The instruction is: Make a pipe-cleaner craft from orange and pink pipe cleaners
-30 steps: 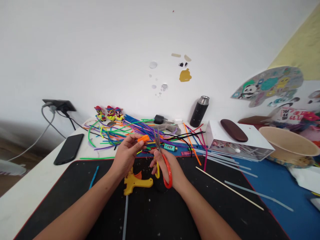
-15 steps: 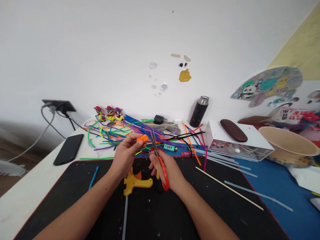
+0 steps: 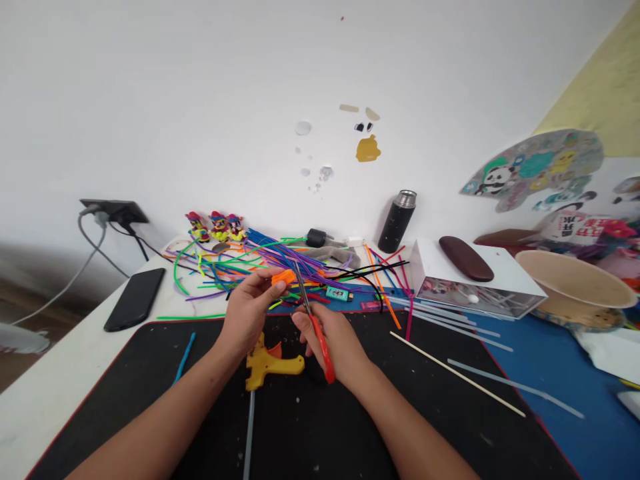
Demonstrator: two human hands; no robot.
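Observation:
My left hand [image 3: 247,307] pinches a small, bright orange craft piece [image 3: 283,276] between thumb and fingers; its exact kind is too small to make out. My right hand [image 3: 340,340] is closed around red-handled scissors [image 3: 323,343]. Their metal blades point up and away from me, with the tips just right of the orange piece. Whether the blades touch it I cannot tell. Below my hands, a yellow glue gun [image 3: 275,366] lies on the black mat [image 3: 330,433], a translucent glue stick [image 3: 250,427] sticking out of its back.
Colourful pipe cleaners [image 3: 240,263] are heaped behind my hands. Several small figurines [image 3: 218,227] stand against the wall. A phone [image 3: 135,299] lies left. Rightward are a black flask [image 3: 398,221], a white box [image 3: 480,293] with a brown case [image 3: 465,258], and a wooden stick [image 3: 455,372].
My right hand and the scissors have shifted slightly left, bringing the blades nearer the orange piece. The left hand keeps its pinch. The view has moved a little.

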